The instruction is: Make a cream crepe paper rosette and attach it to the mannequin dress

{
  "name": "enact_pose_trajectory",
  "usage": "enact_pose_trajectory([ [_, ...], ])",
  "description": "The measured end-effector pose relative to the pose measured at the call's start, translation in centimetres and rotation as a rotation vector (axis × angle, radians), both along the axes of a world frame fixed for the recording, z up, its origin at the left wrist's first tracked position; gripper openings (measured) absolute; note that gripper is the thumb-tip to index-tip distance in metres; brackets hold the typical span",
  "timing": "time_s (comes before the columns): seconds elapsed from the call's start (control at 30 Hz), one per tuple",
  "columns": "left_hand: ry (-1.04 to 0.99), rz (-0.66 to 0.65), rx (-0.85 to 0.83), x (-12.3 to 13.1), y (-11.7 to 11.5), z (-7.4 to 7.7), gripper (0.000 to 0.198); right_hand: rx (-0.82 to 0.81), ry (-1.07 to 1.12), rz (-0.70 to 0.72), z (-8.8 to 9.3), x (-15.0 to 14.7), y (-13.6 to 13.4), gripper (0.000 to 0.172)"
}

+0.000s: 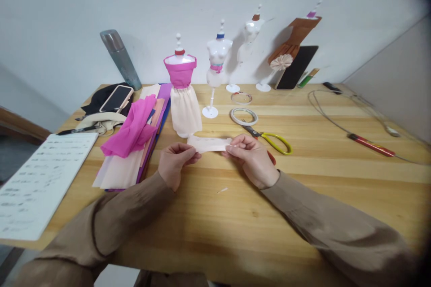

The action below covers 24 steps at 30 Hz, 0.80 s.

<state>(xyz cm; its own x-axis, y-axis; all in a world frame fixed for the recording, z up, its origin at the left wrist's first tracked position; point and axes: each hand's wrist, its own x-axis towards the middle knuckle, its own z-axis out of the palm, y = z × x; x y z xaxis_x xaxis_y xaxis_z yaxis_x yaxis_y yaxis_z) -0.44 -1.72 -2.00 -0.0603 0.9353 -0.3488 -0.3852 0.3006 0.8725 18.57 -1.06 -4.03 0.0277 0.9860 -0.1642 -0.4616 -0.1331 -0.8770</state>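
Between my hands a strip of cream crepe paper (pixel 210 144) is stretched out level above the table. My left hand (pixel 175 161) pinches its left end between thumb and fingers, and my right hand (pixel 253 159) pinches the right end. Just behind the strip stands a small mannequin (pixel 180 71) in a pink top and a gathered cream skirt. To its right is a second, mostly bare white mannequin (pixel 218 54) with a pink band at the waist. Scissors (pixel 276 142) with yellow and red handles lie behind my right hand, which partly hides them.
Pink, cream and purple crepe sheets (pixel 131 130) are piled left. A roll of tape (pixel 244 116) lies by the scissors. Behind stand a bare mannequin (pixel 251 36) and one in a brown dress (pixel 298 31). A glue gun or soldering tool (pixel 370 144) with a cord lies right; a notebook (pixel 43 175) left.
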Motion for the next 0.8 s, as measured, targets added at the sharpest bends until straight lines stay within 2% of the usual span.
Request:
enact_pose_trajectory([
  [0.23, -0.007, 0.0, 0.022, -0.2, 0.3, -0.2, 0.038, 0.045, 0.012, 0.045, -0.1, -0.1, 0.0, 0.026],
  [0.37, 0.011, -0.047, 0.101, -0.5, 0.3, -0.1, 0.036, 0.059, 0.001, 0.062, -0.1, 0.0, 0.1, 0.025],
  [0.53, 0.044, -0.14, 0.236, -0.9, 0.3, 0.2, 0.033, 0.068, -0.021, 0.033, -0.2, 0.5, 0.4, 0.026],
  [0.8, 0.088, -0.161, 0.274, -1.2, 0.5, -0.1, 0.032, 0.13, -0.101, 0.004, -0.5, 0.6, 0.3, 0.026],
])
